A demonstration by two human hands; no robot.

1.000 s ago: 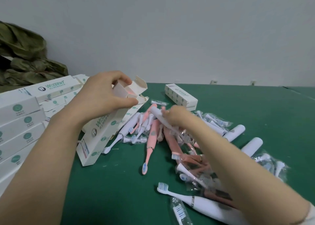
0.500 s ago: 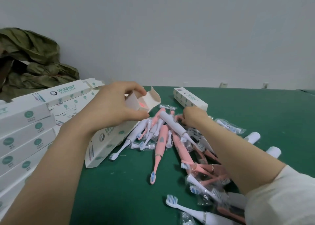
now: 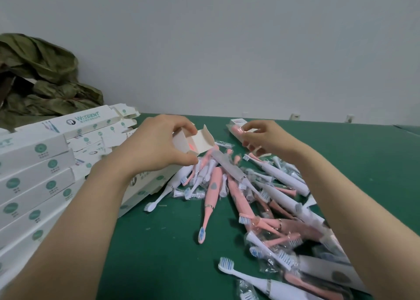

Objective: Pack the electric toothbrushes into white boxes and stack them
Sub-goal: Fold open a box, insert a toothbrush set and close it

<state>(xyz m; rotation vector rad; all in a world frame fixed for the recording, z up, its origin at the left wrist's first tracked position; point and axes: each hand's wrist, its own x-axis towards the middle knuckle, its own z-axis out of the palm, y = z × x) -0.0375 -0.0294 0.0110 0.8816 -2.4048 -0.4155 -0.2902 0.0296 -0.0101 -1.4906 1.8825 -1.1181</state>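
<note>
Boxes (image 3: 34,181) of white card, at least six, lie stacked at nine o'clock. Left hand (image 3: 156,145) grips one open box (image 3: 147,187) at its mouth, flap raised. Toothbrushes (image 3: 250,197), smooth pink and white plastic, over a dozen, sprawl across the green tabletop (image 3: 159,243) toward four o'clock. Right hand (image 3: 263,138), earlier beside the box mouth, now pinches a wrapped pink brush (image 3: 237,130) at one o'clock.

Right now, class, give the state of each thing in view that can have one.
open box, end flap open
left hand, grips the open box
right hand, pinches pink wrapped piece
stacked boxes, closed
loose toothbrushes, unpacked, in a heap
</note>
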